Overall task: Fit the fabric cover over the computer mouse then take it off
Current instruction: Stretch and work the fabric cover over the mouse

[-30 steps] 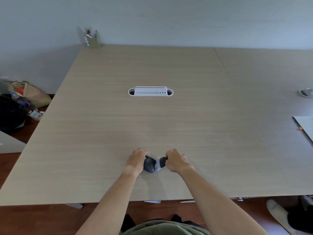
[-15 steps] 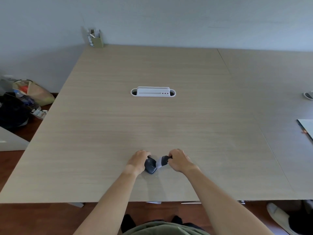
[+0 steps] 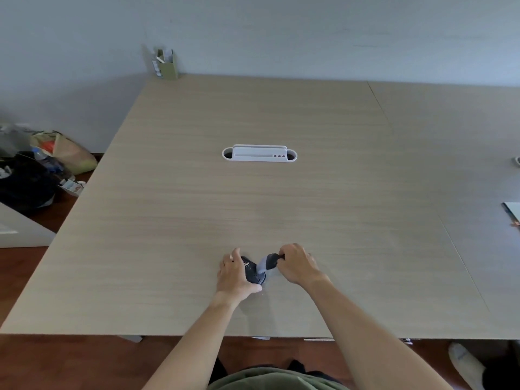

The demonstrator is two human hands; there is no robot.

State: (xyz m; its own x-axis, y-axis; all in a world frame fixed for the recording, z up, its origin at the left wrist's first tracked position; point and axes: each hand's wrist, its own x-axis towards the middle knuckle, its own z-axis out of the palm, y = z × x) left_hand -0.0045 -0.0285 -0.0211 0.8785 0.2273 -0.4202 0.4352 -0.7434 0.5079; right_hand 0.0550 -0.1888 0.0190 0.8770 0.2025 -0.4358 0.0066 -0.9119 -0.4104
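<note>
A dark computer mouse (image 3: 251, 273) lies on the wooden table (image 3: 253, 206) near its front edge. My left hand (image 3: 235, 275) grips the mouse from the left side and holds it down. A grey and dark fabric cover (image 3: 267, 263) stretches from the mouse's right end up to my right hand (image 3: 297, 266), which pinches its far end. The cover is pulled taut and tilted, and most of the mouse's top shows bare. My fingers hide where the cover ends.
A white cable tray (image 3: 259, 154) is set into the table's middle. A pen holder (image 3: 166, 64) stands at the back left corner. A flat sheet (image 3: 513, 213) lies at the right edge. Bags (image 3: 42, 164) sit on the floor to the left.
My right hand has moved right and away from the mouse, drawing the cover out longer. More of the mouse's top is uncovered. My left hand has stayed on the mouse.
</note>
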